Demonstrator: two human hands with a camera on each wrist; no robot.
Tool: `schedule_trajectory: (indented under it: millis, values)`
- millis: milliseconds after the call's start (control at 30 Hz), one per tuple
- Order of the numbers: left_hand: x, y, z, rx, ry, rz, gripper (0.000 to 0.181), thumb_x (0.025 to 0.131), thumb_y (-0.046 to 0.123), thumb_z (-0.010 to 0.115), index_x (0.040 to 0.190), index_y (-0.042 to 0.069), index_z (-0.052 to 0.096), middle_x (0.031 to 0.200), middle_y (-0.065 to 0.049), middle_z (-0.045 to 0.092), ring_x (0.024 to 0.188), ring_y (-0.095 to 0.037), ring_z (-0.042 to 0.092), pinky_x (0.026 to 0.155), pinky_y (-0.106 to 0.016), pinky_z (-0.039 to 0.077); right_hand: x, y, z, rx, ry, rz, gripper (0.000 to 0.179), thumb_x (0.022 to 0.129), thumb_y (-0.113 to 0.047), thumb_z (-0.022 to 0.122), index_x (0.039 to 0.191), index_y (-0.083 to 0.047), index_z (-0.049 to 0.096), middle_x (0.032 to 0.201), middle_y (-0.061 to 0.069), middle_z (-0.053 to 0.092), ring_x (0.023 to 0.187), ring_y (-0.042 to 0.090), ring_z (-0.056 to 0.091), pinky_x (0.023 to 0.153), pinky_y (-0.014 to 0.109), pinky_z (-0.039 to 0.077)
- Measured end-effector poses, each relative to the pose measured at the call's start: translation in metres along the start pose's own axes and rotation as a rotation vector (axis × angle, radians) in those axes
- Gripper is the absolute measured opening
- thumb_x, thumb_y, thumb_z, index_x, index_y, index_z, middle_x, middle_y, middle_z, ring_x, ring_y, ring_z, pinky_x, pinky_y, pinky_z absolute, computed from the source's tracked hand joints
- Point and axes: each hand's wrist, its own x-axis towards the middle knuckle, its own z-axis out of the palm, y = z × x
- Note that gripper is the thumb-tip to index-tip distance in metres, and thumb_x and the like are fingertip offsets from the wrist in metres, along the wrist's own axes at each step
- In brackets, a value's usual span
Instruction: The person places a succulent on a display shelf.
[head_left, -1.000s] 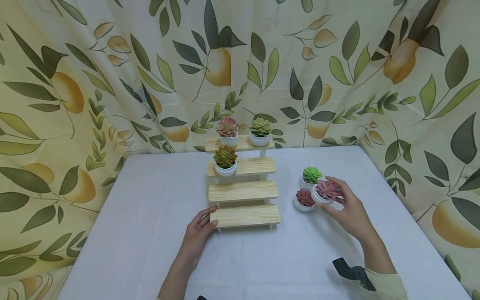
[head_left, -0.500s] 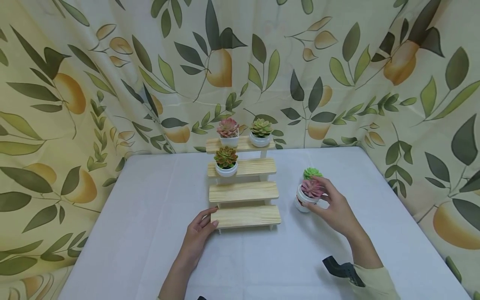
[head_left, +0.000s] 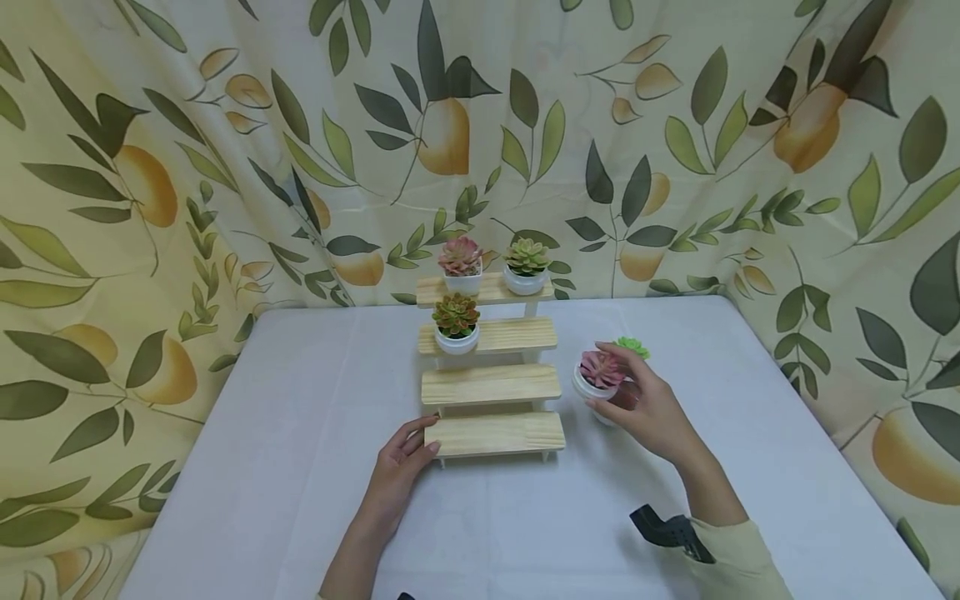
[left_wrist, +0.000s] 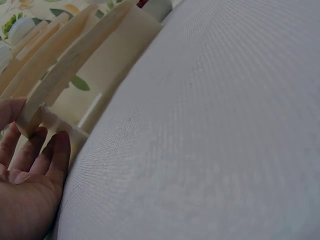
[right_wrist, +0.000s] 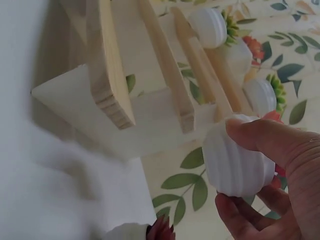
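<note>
My right hand (head_left: 651,410) holds a potted pink succulent (head_left: 602,368) right of the wooden tiered plant stand (head_left: 491,385). In the right wrist view, thumb and fingers pinch its white ribbed pot (right_wrist: 237,160) above the table. Behind that hand, a bright green succulent (head_left: 634,346) is partly covered, and a dark red succulent (right_wrist: 162,230) is mostly hidden in the head view. My left hand (head_left: 397,467) grips the left end of the lowest plank; the left wrist view shows the thumb over the plank (left_wrist: 65,70) and fingertips beneath it.
On the top tier stand a pink succulent (head_left: 461,255) in a square pot and a pale green one (head_left: 527,257). A brownish-green succulent (head_left: 456,315) occupies the second tier's left end. White cloth (head_left: 315,400) covers the table; a leaf-patterned curtain (head_left: 525,125) hangs behind.
My right hand has carried the pink succulent left, from over the other two loose pots towards the stand. The left hand keeps its grip on the lowest plank.
</note>
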Motion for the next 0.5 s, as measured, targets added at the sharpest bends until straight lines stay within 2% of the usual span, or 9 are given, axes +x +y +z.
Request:
schedule_trajectory:
  millis: [133, 200, 400, 500]
  values:
    - [0.0, 0.001, 0.0, 0.024, -0.005, -0.005, 0.053, 0.096, 0.019, 0.076, 0.144, 0.008, 0.056, 0.153, -0.013, 0.051, 0.139, -0.025, 0.05, 0.108, -0.027, 0.044, 0.004, -0.006, 0.001, 0.017, 0.0, -0.025, 0.083, 0.085, -0.005, 0.086, 0.155, -0.017, 0.043, 0.143, 0.017, 0.054, 0.121, 0.036, 0.062, 0.092, 0.023, 0.054]
    - [0.0, 0.001, 0.0, 0.022, -0.005, -0.009, 0.054, 0.096, 0.019, 0.076, 0.144, 0.008, 0.055, 0.153, -0.013, 0.051, 0.139, -0.025, 0.05, 0.108, -0.027, 0.044, 0.007, -0.01, 0.002, 0.009, 0.005, -0.041, 0.082, 0.086, -0.008, 0.087, 0.155, -0.017, 0.043, 0.142, 0.016, 0.055, 0.119, 0.033, 0.062, 0.09, 0.019, 0.053]
    - [0.0, 0.001, -0.001, 0.018, -0.004, -0.009, 0.054, 0.096, 0.018, 0.076, 0.144, 0.007, 0.055, 0.153, -0.013, 0.05, 0.139, -0.025, 0.05, 0.108, -0.027, 0.044, 0.016, -0.02, 0.003, -0.002, -0.007, -0.073, 0.081, 0.086, -0.013, 0.087, 0.155, -0.018, 0.044, 0.143, 0.012, 0.056, 0.111, 0.03, 0.064, 0.076, 0.036, 0.059]
    - [0.0, 0.001, -0.001, 0.02, -0.007, -0.01, 0.053, 0.096, 0.018, 0.075, 0.145, 0.007, 0.055, 0.153, -0.013, 0.05, 0.14, -0.024, 0.049, 0.109, -0.027, 0.043, 0.019, -0.024, 0.004, 0.007, -0.016, -0.078, 0.082, 0.086, -0.012, 0.088, 0.155, -0.02, 0.045, 0.145, 0.011, 0.055, 0.111, 0.032, 0.064, 0.068, 0.031, 0.056]
